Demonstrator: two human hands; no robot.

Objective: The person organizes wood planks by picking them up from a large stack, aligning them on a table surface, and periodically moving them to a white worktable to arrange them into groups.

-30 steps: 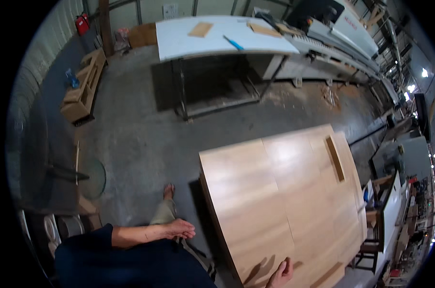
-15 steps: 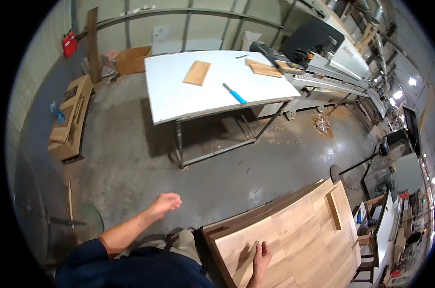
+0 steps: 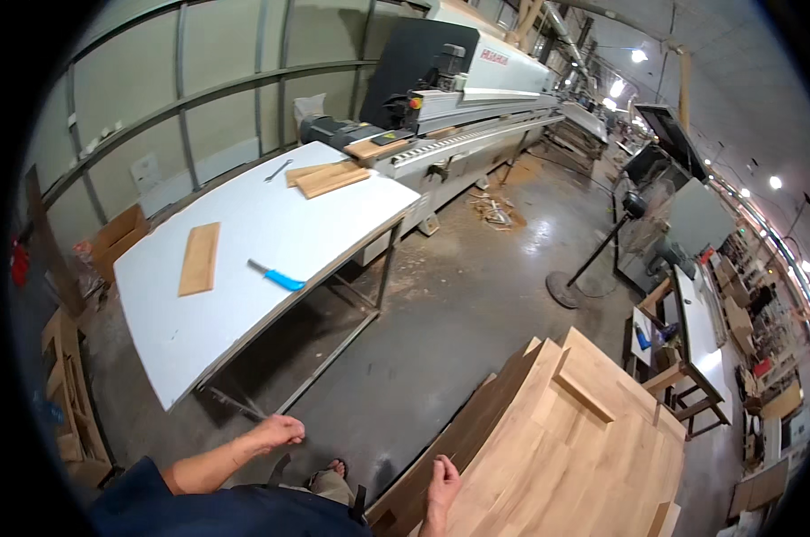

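My left hand (image 3: 279, 431) is at the lower middle, over the floor near the front corner of the white-topped table (image 3: 168, 336). Its fingers are curled in, with nothing visible in them. My right hand (image 3: 442, 483) is beside the left edge of a stack of wooden panels (image 3: 548, 456). It looks empty, its fingers loosely bent and slightly apart. A narrow wooden strip (image 3: 584, 396) lies on the top panel. On the table are a blue-handled tool with a flat blade (image 3: 279, 276), a wooden board (image 3: 199, 259), more board pieces (image 3: 331, 179) and a wrench (image 3: 279, 170).
A long machine (image 3: 476, 134) runs back from the table's far end. Scraps (image 3: 497, 211) lie on the floor beside it. A pedestal fan (image 3: 593, 255) stands beyond the panels, with a workbench (image 3: 698, 331) at the right. Cardboard boxes (image 3: 118, 234) sit at the left.
My view has turned right, and the table and machine now appear farther left. The panel stack remains at my right. My left hand's fingers have curled in; my right hand has come closer to it.
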